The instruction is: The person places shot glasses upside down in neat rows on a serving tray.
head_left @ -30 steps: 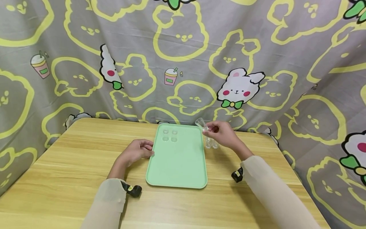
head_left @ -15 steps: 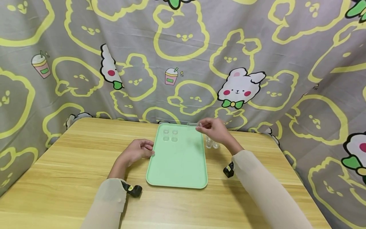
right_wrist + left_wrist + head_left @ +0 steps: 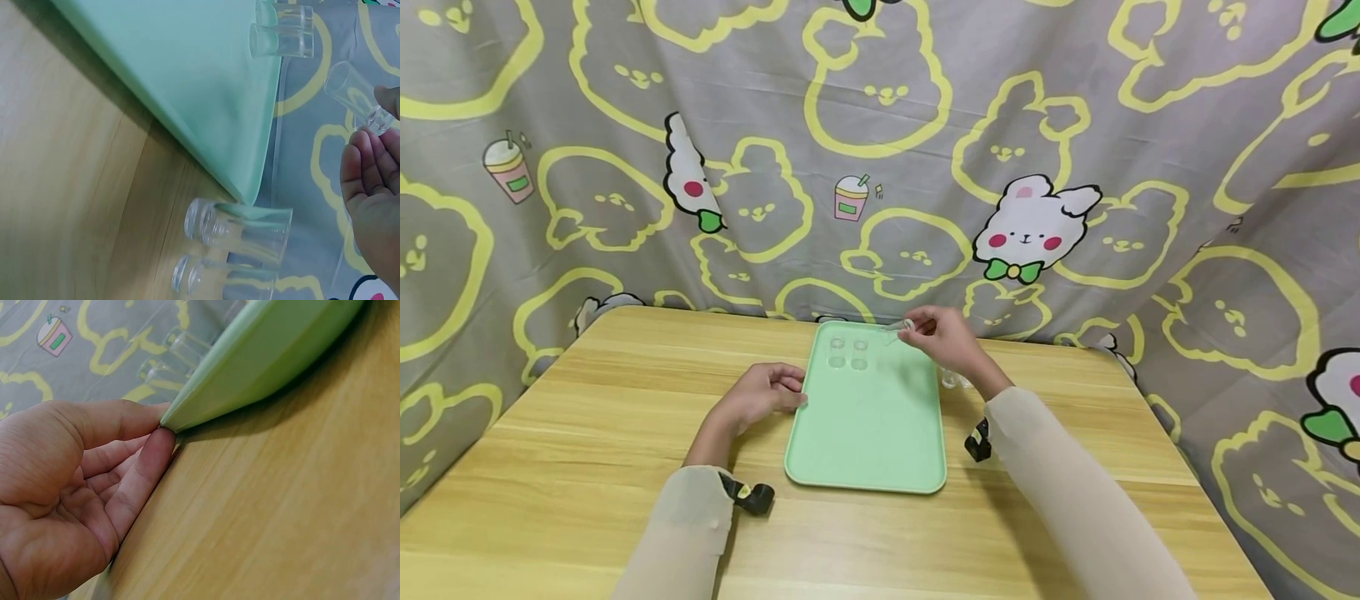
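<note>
Over the far right part of the light green tray (image 3: 865, 437), my right hand (image 3: 946, 340) pinches a clear shot glass (image 3: 350, 90) near its thick base. The glass lies tipped over, its mouth pointing left in the head view. My left hand (image 3: 758, 396) pinches the tray's left edge between thumb and fingers. On the tray's far left corner stand two similar glasses (image 3: 281, 40), mouth down and side by side. Just right of the tray, two more glasses (image 3: 240, 228) stand upright on the table, partly hidden by my right hand in the head view.
The wooden table (image 3: 625, 400) runs back to a grey curtain (image 3: 760, 275) with yellow cartoon outlines, close behind the tray's far edge. Another stretch of curtain rises along the right side. A black strap mount (image 3: 752, 497) sits on each wrist.
My right hand has moved left from beside the tray to over it, tipping the glass from mouth-up to nearly level. The left hand stays on the tray's edge.
</note>
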